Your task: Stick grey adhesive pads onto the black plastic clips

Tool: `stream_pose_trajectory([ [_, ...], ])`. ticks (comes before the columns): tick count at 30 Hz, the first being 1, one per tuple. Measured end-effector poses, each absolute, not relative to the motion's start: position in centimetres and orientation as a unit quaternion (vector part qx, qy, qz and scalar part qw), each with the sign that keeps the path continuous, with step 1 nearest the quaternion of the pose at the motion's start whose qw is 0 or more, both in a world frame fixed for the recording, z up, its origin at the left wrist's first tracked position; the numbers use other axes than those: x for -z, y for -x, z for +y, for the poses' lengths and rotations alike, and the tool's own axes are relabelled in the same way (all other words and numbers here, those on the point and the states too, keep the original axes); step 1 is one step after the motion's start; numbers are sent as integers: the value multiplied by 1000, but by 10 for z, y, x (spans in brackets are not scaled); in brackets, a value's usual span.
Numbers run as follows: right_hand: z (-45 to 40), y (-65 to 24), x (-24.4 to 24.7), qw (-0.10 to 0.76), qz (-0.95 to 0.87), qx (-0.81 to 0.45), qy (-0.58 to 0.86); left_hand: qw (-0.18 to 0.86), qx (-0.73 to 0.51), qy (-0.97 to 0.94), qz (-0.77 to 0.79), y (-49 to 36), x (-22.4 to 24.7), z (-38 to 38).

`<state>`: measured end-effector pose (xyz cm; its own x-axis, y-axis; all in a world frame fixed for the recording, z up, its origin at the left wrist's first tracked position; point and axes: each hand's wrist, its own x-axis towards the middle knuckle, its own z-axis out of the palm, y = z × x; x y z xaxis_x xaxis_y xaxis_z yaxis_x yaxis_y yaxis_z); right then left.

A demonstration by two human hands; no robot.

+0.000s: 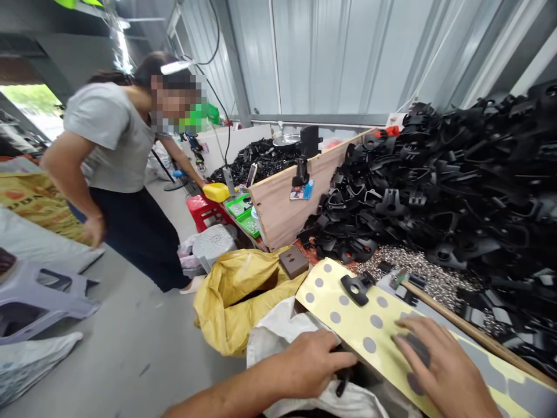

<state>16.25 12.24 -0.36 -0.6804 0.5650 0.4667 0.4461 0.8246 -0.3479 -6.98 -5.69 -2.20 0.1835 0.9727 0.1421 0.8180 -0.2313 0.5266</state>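
Observation:
My left hand [311, 363] is closed, with a dark plastic part [342, 386] partly showing below its fingers; the rest is hidden. It is over the mouth of a white sack [278, 325]. My right hand [446, 363] is above a pale yellow sheet [354, 316] of round grey stickers. Its thumb and fingers are apart, and I see nothing held between them. Near the sheet's far end lies a black plastic clip-like part [357, 288] with a hole in it.
A heap of black plastic parts [391, 197] fills the right side, with small metal pieces [418, 273] below it. A wooden rod [470, 325] lies beside the sheet. Left are a yellow sack [235, 278], a wooden board [291, 203], stools [215, 241] and a bending person [113, 139].

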Motion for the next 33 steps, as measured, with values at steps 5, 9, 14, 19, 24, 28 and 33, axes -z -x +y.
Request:
stream_pose_trajectory([
  [5, 162, -79, 9, 295, -920, 1, 259, 200, -203, -731, 620, 78, 32, -70],
  [9, 183, -50, 20, 237, -935, -10, 263, 264, -327, -681, 599, 72, 29, -65],
  [14, 175, -76, 3, 318, -920, -56, 222, 441, -545, -409, 583, 77, 13, -49],
  [19, 86, -119, -23, 359, -925, -99, 76, 687, -553, -280, 378, 58, -21, -32],
  [24, 41, -159, -17, 346, -905, -157, 190, 718, -480, -276, 423, 21, -23, -19],
  [28, 52, -213, -7, 386, -790, -217, 424, 685, -487, -239, 486, 12, -27, 13],
  [33, 63, -219, 8, 383, -753, -265, 465, 641, -547, -233, 485, 6, -30, 68],
])
